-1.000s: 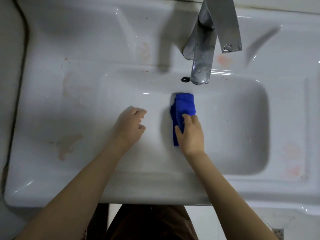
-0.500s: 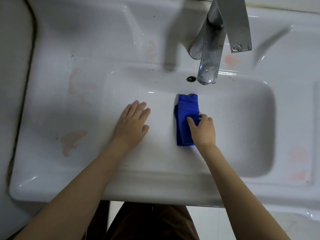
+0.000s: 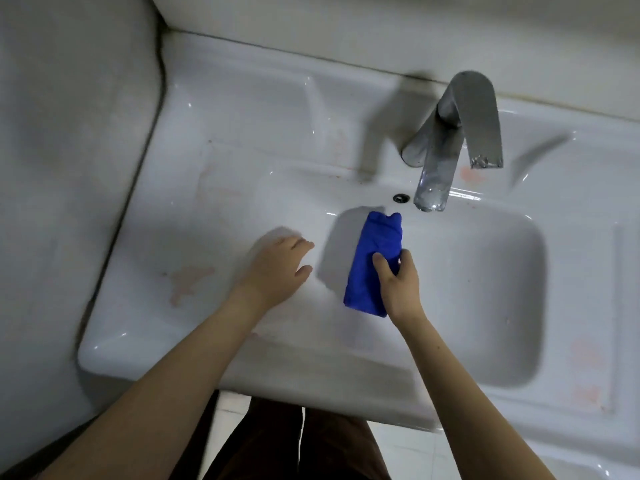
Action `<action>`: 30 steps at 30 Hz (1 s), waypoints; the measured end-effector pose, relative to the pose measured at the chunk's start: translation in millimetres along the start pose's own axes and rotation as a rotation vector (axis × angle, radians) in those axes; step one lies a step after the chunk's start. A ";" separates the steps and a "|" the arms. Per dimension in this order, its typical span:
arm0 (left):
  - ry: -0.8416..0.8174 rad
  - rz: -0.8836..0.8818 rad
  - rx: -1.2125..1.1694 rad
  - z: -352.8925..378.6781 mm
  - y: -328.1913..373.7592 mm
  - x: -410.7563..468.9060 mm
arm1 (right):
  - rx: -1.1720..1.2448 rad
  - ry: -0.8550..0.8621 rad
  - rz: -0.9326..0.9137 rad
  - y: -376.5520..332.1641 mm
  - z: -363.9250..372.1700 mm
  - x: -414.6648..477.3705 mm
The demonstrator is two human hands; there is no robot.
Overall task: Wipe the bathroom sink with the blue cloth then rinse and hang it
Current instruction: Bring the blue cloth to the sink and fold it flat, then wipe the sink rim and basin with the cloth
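A folded blue cloth (image 3: 375, 258) hangs lengthwise over the left part of the white sink basin (image 3: 485, 289), a shadow under it. My right hand (image 3: 398, 282) grips the cloth at its right edge, thumb on top and fingers curled round it. My left hand (image 3: 277, 268) rests at the basin's left rim, fingers loosely bent, holding nothing. The metal faucet (image 3: 446, 147) stands behind the basin, its spout just beyond the cloth's far end. No water runs from it.
An overflow hole (image 3: 400, 198) sits in the basin's back wall left of the spout. Pinkish stains mark the left counter (image 3: 187, 275) and the right rim (image 3: 585, 358). A grey wall (image 3: 69, 168) borders the sink on the left. My legs show below the front edge.
My right hand has closed round the cloth's right edge and lifted it off the basin. My left hand's fingers went from flat to bent. The view pulled back and tilted.
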State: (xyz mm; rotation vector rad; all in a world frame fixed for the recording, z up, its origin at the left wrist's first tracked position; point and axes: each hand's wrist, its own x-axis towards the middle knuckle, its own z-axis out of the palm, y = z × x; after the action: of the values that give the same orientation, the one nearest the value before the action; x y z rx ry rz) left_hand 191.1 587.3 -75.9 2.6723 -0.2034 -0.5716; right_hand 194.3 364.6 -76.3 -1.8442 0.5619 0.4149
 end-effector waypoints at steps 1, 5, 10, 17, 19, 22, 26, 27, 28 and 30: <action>0.040 -0.037 -0.047 -10.9 1.1 -11.0 | -0.002 -0.026 -0.026 -8.2 1.4 -6.1; 0.263 -0.128 -0.120 -45.2 -12.0 -69.9 | -0.078 -0.176 -0.152 -50.1 14.7 -27.0; 0.433 -0.266 -0.094 -48.3 -54.2 -143.0 | -0.242 -0.393 -0.396 -119.0 47.2 -25.5; 0.613 -0.279 -0.038 -19.2 -94.1 -198.8 | -0.595 -0.375 -0.787 -181.9 119.5 50.8; 0.589 -0.241 -0.012 -11.0 -99.9 -204.2 | -0.718 -0.264 -0.880 -191.1 142.2 66.4; 0.592 -0.254 -0.002 -6.0 -104.2 -203.8 | -0.930 -0.097 -0.931 -191.5 176.4 74.1; 0.625 -0.262 0.029 -3.3 -102.7 -203.1 | -0.941 -0.202 -0.907 -176.2 203.9 66.2; 0.630 -0.259 0.038 -3.2 -102.9 -203.1 | -0.893 -0.211 -0.876 -172.2 207.1 60.8; 0.633 -0.256 0.046 -3.5 -103.2 -203.2 | -0.856 -0.216 -0.861 -166.7 209.3 54.1; 0.641 -0.247 0.047 -2.7 -104.0 -203.3 | -0.845 -0.272 -0.918 -154.6 207.9 42.2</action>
State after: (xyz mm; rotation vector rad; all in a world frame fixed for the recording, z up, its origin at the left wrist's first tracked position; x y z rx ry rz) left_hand 14.0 727.8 -42.8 2.7858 0.2999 0.2437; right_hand 314.1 596.4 -47.1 -2.5264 -0.7725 0.2655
